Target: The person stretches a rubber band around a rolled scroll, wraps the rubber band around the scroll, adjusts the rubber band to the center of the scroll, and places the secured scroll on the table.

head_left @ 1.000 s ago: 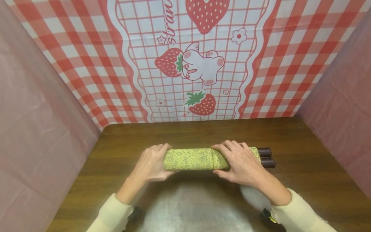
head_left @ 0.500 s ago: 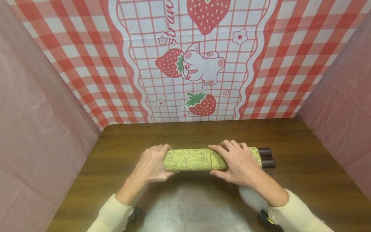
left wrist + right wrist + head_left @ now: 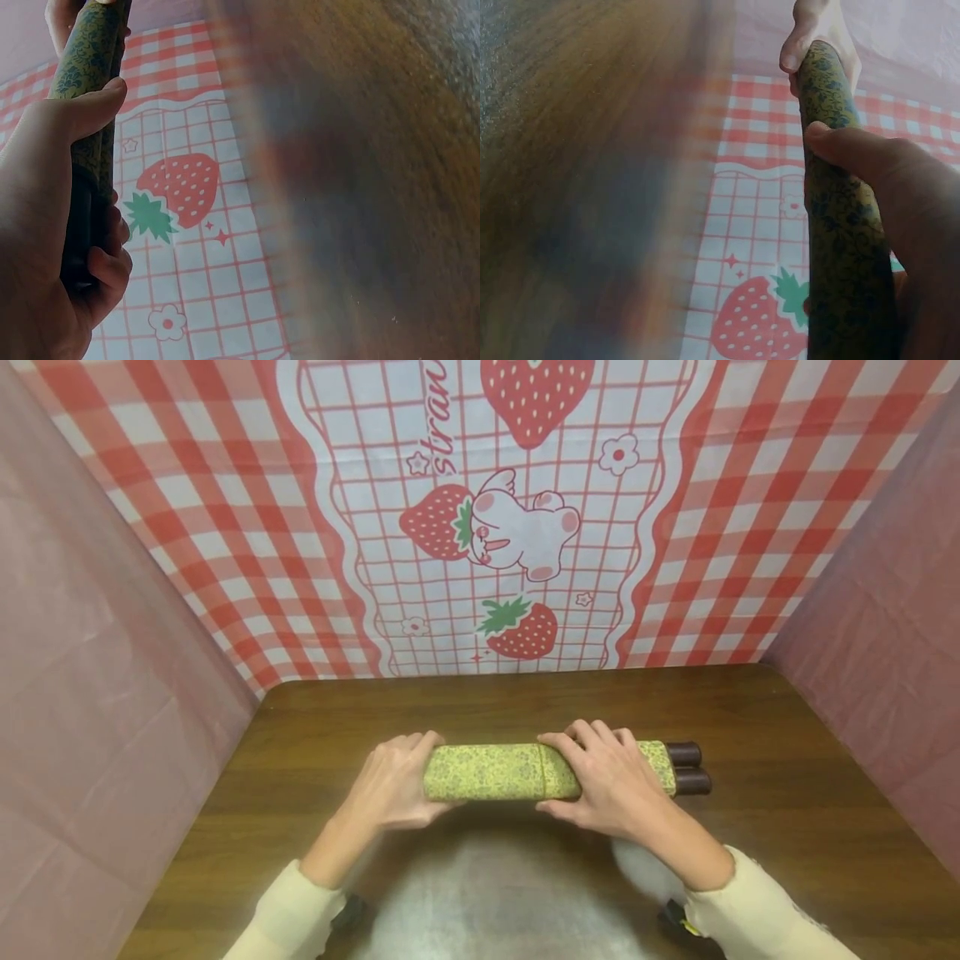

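Both hands hold a rolled scroll (image 3: pixel 487 772) level over the table, covered in yellow-green flowered cloth. Two dark rollers stick out side by side at its right end. My left hand (image 3: pixel 393 781) grips the left end, thumb below and fingers over the top. In the left wrist view a dark roller end (image 3: pixel 79 225) lies within that hand's palm. Right of the middle, my right hand (image 3: pixel 615 777) wraps round the scroll, its thumb along the near side. A thin yellow band (image 3: pixel 541 770) crosses the cloth right at its fingertips.
The brown wooden table (image 3: pixel 337 710) reaches back to a red-and-white checked cloth (image 3: pixel 187 510) printed with strawberries. Pink curtains (image 3: pixel 90 693) hang on both sides. A bright glare lies on the table's near part, between the forearms.
The right hand has slid a little left along the scroll, and the thin band has shifted left with it. The left hand and the scroll's two ends stay almost in place.
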